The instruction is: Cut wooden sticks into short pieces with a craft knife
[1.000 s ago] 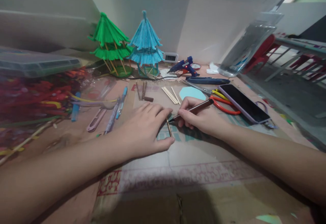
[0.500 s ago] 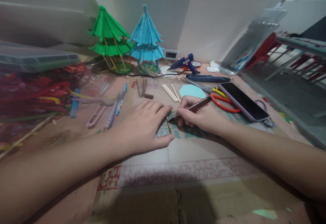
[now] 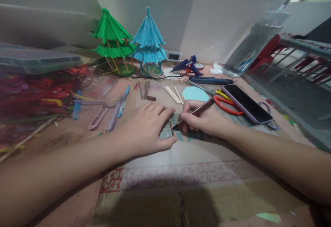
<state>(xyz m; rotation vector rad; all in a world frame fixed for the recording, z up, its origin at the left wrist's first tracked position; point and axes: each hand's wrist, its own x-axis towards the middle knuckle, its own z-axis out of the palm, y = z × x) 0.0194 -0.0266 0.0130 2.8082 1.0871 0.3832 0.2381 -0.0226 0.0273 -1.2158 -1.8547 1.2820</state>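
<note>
While the right hand [image 3: 198, 119] holds a marker [image 3: 202, 108], teal lettering [image 3: 190, 136] lies half-covered.

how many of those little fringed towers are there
2. The green tower stands at the back left, and the blue tower is just right of it, beside the small white display.
</note>
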